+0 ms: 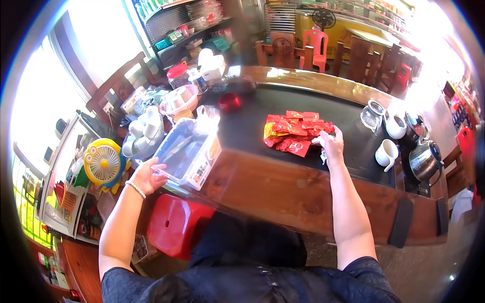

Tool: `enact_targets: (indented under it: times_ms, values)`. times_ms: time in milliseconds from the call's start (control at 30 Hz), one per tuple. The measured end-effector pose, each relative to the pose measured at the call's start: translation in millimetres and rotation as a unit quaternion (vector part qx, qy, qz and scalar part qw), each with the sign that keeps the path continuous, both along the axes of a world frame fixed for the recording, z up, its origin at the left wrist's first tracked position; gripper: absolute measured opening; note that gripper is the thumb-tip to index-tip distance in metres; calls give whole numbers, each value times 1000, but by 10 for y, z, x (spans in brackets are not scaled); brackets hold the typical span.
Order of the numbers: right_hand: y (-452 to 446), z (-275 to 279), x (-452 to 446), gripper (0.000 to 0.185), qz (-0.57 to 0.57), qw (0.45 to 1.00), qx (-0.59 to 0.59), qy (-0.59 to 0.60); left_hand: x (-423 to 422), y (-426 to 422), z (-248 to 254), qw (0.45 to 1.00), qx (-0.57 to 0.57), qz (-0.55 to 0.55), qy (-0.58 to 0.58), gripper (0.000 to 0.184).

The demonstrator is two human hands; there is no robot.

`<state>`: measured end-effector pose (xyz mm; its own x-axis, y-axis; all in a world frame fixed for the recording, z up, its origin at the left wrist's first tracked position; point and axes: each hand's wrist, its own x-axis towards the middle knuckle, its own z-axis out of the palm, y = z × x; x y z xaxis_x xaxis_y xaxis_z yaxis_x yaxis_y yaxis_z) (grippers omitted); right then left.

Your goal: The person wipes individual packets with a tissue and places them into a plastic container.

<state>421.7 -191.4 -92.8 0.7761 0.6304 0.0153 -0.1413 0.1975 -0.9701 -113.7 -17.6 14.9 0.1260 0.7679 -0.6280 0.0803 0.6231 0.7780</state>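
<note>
A clear plastic box (178, 151) with a printed label on its side sits at the left end of the table. My left hand (147, 177), with a beaded bracelet at the wrist, is at its near left corner, fingers apart; whether they touch the box is hard to tell. Red packets (290, 132), some with yellow, lie in a loose pile on the dark tabletop. At the pile's right edge, my right hand (332, 146) is closed on a crumpled white tissue (323, 157), which hangs below the fingers.
On the right stand a steel kettle (425, 160), a white mug (387, 153) and a glass pitcher (372, 115). A red bowl (230, 102) is behind the box. Baskets of cups (181, 99), a yellow fan (104, 161) and a red stool (177, 224) are at left.
</note>
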Motion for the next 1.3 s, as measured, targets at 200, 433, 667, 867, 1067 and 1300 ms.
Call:
enact_targets:
  times_ms: [200, 433, 667, 867, 1067, 1300]
  values:
    - [95, -176, 90, 65, -1, 1000, 21, 0, 175, 232, -118, 995, 77, 57, -26, 54]
    - [-3, 20, 56, 51, -34, 999, 17, 37, 273, -665, -426, 960, 207, 188, -8, 43]
    - [66, -136, 156, 21, -138, 987, 74, 30, 1652, -1607, -639, 920, 242, -307, -1, 14]
    - [-93, -30, 338, 11, -232, 954, 134, 133, 3185, -1445, -667, 870, 189, -409, -200, 17]
    - [-73, -71, 495, 18, -144, 947, 195, 212, 4035, -932, -929, 846, -19, -303, -437, 47]
    - [-59, -39, 240, 11, 126, 988, 77, 39, 3947, -755, -808, 753, -220, -322, -530, 50]
